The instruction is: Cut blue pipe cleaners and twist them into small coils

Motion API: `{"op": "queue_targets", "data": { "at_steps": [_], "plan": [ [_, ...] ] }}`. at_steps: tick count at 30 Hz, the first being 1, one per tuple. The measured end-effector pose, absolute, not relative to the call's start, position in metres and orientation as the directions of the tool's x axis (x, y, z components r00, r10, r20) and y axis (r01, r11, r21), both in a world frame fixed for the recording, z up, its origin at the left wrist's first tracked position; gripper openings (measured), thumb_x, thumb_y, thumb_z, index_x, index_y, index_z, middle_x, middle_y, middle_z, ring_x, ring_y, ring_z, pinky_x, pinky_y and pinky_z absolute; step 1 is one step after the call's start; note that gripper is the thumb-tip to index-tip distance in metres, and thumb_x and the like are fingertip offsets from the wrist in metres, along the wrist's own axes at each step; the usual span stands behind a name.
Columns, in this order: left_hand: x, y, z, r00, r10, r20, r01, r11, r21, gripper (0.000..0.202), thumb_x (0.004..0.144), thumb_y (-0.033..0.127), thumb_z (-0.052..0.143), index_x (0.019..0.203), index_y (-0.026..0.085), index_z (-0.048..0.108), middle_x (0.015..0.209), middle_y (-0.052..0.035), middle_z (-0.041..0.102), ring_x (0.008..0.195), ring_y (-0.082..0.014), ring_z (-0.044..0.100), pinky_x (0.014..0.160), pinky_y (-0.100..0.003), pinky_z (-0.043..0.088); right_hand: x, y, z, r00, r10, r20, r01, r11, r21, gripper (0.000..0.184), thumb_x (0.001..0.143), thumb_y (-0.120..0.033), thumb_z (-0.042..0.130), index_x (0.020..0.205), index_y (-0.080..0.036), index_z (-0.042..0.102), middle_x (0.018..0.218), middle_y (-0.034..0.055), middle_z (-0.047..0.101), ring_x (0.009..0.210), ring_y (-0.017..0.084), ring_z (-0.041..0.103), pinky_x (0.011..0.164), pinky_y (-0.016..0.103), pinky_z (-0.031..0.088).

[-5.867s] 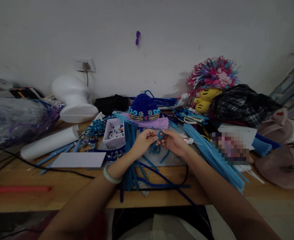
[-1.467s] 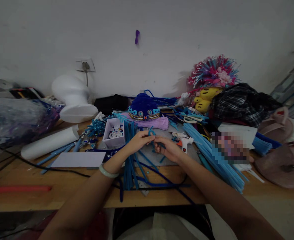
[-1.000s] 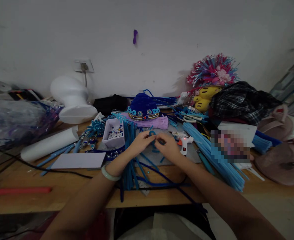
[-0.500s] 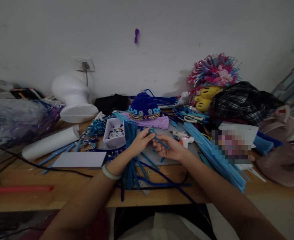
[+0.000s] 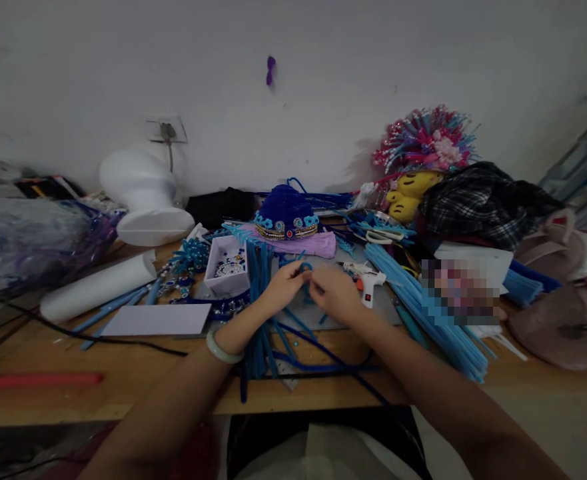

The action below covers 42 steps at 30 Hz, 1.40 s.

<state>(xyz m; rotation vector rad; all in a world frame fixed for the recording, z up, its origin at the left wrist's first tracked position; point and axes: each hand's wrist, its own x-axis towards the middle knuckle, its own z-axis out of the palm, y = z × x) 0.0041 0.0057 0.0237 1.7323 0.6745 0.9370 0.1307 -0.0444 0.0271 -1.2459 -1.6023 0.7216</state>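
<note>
My left hand point(image 5: 282, 288) and my right hand point(image 5: 334, 294) meet over the middle of the wooden table point(image 5: 123, 373), both pinched on a light blue pipe cleaner point(image 5: 304, 268) whose end is curled into a small loop. The loop shows between my thumbs; the rest is hidden by my fingers. A pale bangle point(image 5: 222, 349) circles my left wrist. A bundle of blue pipe cleaners point(image 5: 260, 300) lies just under my left hand. A white glue gun point(image 5: 366, 279) rests to the right of my right hand.
A blue beaded headpiece point(image 5: 286, 217) sits behind my hands, with a small white box of beads point(image 5: 229, 265) at its left. A white foam head point(image 5: 143, 198), a paper roll point(image 5: 98, 284) and a black cable point(image 5: 88, 337) lie left. A long sheaf of light blue stems point(image 5: 428, 313) lies right.
My right hand turned palm down and closed in on the loop again; half a second ago it lay palm up with the stem stretched across it. The loop sits slightly lower.
</note>
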Motion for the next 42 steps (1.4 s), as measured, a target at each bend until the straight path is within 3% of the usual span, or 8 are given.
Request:
{"op": "queue_targets", "data": {
  "at_steps": [4, 8, 13, 17, 20, 25, 32, 42],
  "plan": [
    [0.007, 0.005, 0.018, 0.503, 0.847, 0.171, -0.077, -0.154, 0.985, 0.023, 0.067, 0.033, 0.054, 0.058, 0.015, 0.044, 0.052, 0.0058, 0.035, 0.050, -0.0071, 0.033, 0.050, -0.020, 0.027, 0.132, -0.045, 0.026, -0.101, 0.912, 0.397, 0.573, 0.380, -0.726, 0.010, 0.066, -0.017, 0.051, 0.058, -0.019, 0.047, 0.064, 0.0021, 0.049, 0.067, 0.014, 0.044, 0.061, 0.027, 0.031],
    [0.005, 0.002, 0.021, 0.552, 0.823, 0.135, -0.217, -0.015, 0.976, 0.024, 0.067, 0.036, 0.057, 0.063, 0.016, 0.045, 0.054, 0.0046, 0.043, 0.051, -0.0077, 0.040, 0.052, -0.021, 0.032, 0.134, -0.041, 0.029, -0.133, 0.989, -0.065, -0.080, -0.076, -0.994, 0.015, 0.072, -0.030, 0.048, 0.063, -0.017, 0.050, 0.060, -0.0005, 0.049, 0.052, 0.009, 0.042, 0.047, 0.022, 0.030],
    [0.001, 0.001, 0.025, 0.538, 0.828, 0.158, -0.242, -0.027, 0.970, 0.025, 0.064, 0.035, 0.061, 0.063, 0.015, 0.046, 0.059, 0.0039, 0.045, 0.056, -0.0073, 0.042, 0.054, -0.019, 0.033, 0.132, -0.040, 0.033, -0.453, 0.841, -0.297, -0.523, -0.520, -0.675, 0.012, 0.066, -0.022, 0.056, 0.064, -0.014, 0.048, 0.054, -0.0042, 0.043, 0.043, 0.002, 0.034, 0.037, 0.014, 0.022],
    [0.004, 0.003, 0.022, 0.541, 0.828, 0.147, -0.204, -0.040, 0.978, 0.027, 0.062, 0.037, 0.061, 0.061, 0.015, 0.046, 0.055, 0.0046, 0.041, 0.052, -0.0066, 0.037, 0.049, -0.019, 0.029, 0.128, -0.042, 0.032, -0.280, 0.922, -0.268, -0.445, -0.372, -0.815, 0.014, 0.063, -0.019, 0.054, 0.057, -0.016, 0.043, 0.048, -0.0058, 0.038, 0.040, 0.003, 0.028, 0.036, 0.016, 0.016],
    [0.008, 0.002, 0.018, 0.532, 0.840, 0.108, -0.184, -0.009, 0.983, 0.027, 0.061, 0.036, 0.062, 0.059, 0.015, 0.045, 0.051, 0.0056, 0.037, 0.048, -0.0059, 0.034, 0.047, -0.019, 0.027, 0.128, -0.043, 0.029, -0.007, 1.000, -0.023, -0.086, -0.024, -0.996, 0.015, 0.061, -0.019, 0.053, 0.052, -0.018, 0.041, 0.046, -0.0053, 0.038, 0.043, 0.006, 0.030, 0.041, 0.020, 0.020],
    [0.010, 0.000, 0.018, 0.507, 0.861, 0.036, -0.257, 0.111, 0.960, 0.022, 0.060, 0.029, 0.064, 0.058, 0.014, 0.047, 0.051, 0.0058, 0.040, 0.047, -0.0052, 0.037, 0.047, -0.019, 0.029, 0.131, -0.045, 0.027, 0.030, 0.927, 0.374, 0.440, 0.324, -0.838, 0.011, 0.059, -0.015, 0.054, 0.052, -0.019, 0.045, 0.054, -0.0025, 0.044, 0.056, 0.011, 0.039, 0.053, 0.024, 0.027],
    [0.004, 0.005, 0.026, 0.548, 0.835, 0.046, -0.485, 0.272, 0.831, 0.015, 0.067, 0.027, 0.061, 0.069, 0.012, 0.057, 0.059, 0.0013, 0.052, 0.050, -0.0053, 0.045, 0.050, -0.018, 0.037, 0.129, -0.043, 0.035, -0.014, 0.999, -0.030, -0.180, -0.032, -0.983, 0.018, 0.063, -0.027, 0.055, 0.054, -0.018, 0.043, 0.047, -0.0063, 0.044, 0.039, 0.005, 0.036, 0.041, 0.021, 0.024],
    [0.007, 0.006, 0.019, 0.596, 0.802, -0.031, -0.551, 0.437, 0.711, 0.015, 0.073, 0.027, 0.056, 0.081, 0.015, 0.060, 0.073, -0.0013, 0.059, 0.060, -0.0102, 0.054, 0.056, -0.023, 0.045, 0.127, -0.042, 0.030, -0.080, 0.996, 0.032, -0.185, 0.017, -0.983, 0.017, 0.061, -0.024, 0.059, 0.054, -0.016, 0.046, 0.044, -0.0074, 0.046, 0.037, 0.003, 0.037, 0.039, 0.018, 0.026]
  ]
}}
